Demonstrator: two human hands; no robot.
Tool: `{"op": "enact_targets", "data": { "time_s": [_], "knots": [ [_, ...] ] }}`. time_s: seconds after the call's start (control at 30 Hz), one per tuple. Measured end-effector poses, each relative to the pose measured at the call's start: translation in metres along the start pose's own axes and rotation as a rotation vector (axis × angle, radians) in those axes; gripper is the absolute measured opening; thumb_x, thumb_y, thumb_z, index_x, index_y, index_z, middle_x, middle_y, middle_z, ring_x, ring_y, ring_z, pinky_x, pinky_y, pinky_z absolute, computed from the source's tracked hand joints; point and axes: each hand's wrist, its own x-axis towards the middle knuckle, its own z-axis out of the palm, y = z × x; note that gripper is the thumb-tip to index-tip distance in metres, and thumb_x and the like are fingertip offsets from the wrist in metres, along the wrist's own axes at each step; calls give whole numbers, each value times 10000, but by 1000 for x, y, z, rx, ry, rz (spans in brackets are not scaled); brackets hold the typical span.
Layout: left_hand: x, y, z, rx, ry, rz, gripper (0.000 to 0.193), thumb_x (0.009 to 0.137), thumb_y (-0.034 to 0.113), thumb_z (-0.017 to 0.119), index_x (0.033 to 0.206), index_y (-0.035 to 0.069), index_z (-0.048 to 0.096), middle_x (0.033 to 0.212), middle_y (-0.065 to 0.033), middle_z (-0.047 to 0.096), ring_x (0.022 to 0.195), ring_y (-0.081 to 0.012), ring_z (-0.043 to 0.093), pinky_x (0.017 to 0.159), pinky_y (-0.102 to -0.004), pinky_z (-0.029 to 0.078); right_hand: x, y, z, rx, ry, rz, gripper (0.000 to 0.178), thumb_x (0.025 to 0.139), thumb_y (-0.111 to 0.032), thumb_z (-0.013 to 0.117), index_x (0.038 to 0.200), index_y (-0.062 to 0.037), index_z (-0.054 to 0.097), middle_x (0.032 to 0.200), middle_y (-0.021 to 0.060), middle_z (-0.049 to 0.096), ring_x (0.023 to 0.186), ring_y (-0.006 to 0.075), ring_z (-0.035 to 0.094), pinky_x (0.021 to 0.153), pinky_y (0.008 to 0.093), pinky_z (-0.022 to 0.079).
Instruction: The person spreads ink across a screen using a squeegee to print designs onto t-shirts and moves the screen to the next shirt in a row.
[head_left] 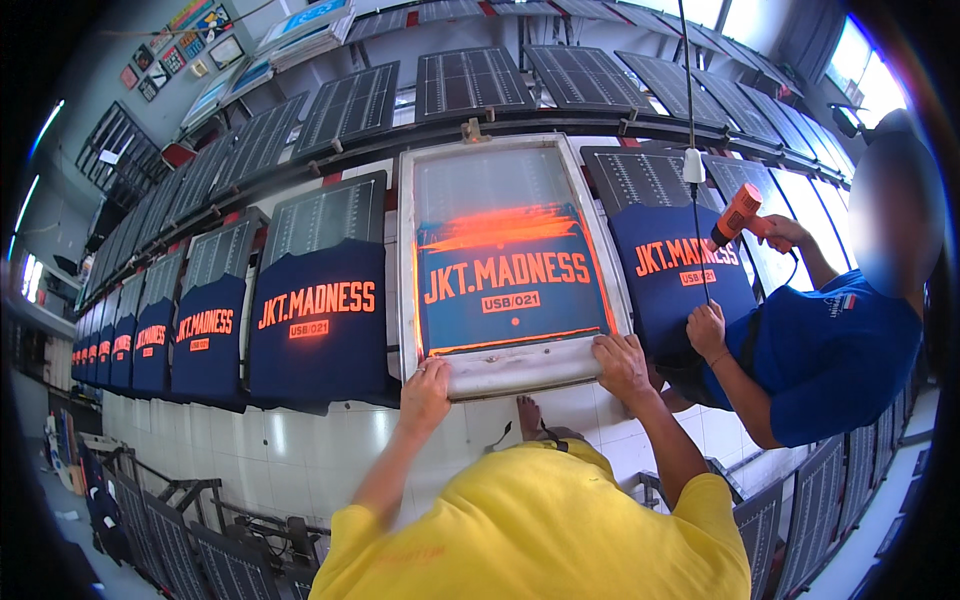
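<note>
A pale screen printing frame (pixel 520 375) lies over a pallet straight in front of me. Its mesh (pixel 490 185) carries a smear of bright orange ink (pixel 500 228) toward the far end, and orange lettering shows below that. My left hand (pixel 426 392) is closed on the frame's near left corner, fingers over the rim. At the near right corner my right hand (pixel 622 368) grips the same frame. Whatever lies under the mesh is partly hidden by it.
Navy shirts (pixel 318 350) with orange prints lie on pallets to the left. At right, a co-worker in a blue shirt (pixel 840 360) points an orange heat gun (pixel 738 212) at a printed navy shirt (pixel 650 310). A cable (pixel 688 80) hangs nearby. Bare pallets (pixel 470 85) line the far rail.
</note>
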Motion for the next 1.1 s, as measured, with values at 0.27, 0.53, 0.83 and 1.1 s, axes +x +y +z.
{"op": "enact_targets", "data": {
  "time_s": [0.27, 0.53, 0.83, 1.1],
  "knots": [
    [-35, 6, 17, -20, -18, 15, 448, 786, 17, 550, 1229, -44, 522, 1317, -167, 492, 1290, -340, 445, 1036, -396, 428, -21, -25, -13, 64, -92, 36, 726, 599, -387, 849, 1139, 7, 565, 1207, 138, 545, 1159, 303, 512, 931, 440, 396],
    [-32, -13, -15, -265, 52, -56, 538, 876, 146, 596, 1345, -69, 442, 1391, -210, 451, 1340, -377, 389, 1112, -426, 330, -28, 4, 5, 306, 137, 322, 394, 867, -218, 668, 1176, 16, 602, 1261, 198, 580, 1168, 362, 543, 969, 441, 437],
    [-31, -83, 42, -401, 242, -528, 277, 934, 167, 545, 1076, -48, 646, 1008, -228, 644, 934, -383, 632, 807, -422, 503, -13, 72, 69, 362, 267, 849, 257, 888, -124, 560, 1082, 9, 662, 945, 215, 692, 873, 350, 675, 798, 394, 522],
    [-20, -99, 47, -402, 153, -611, 234, 904, 185, 616, 948, -35, 685, 861, -206, 675, 782, -366, 663, 694, -407, 512, -13, 85, 88, 460, 382, 899, 199, 867, -103, 589, 991, 19, 686, 857, 175, 696, 790, 271, 679, 733, 358, 509]
  ]
}}
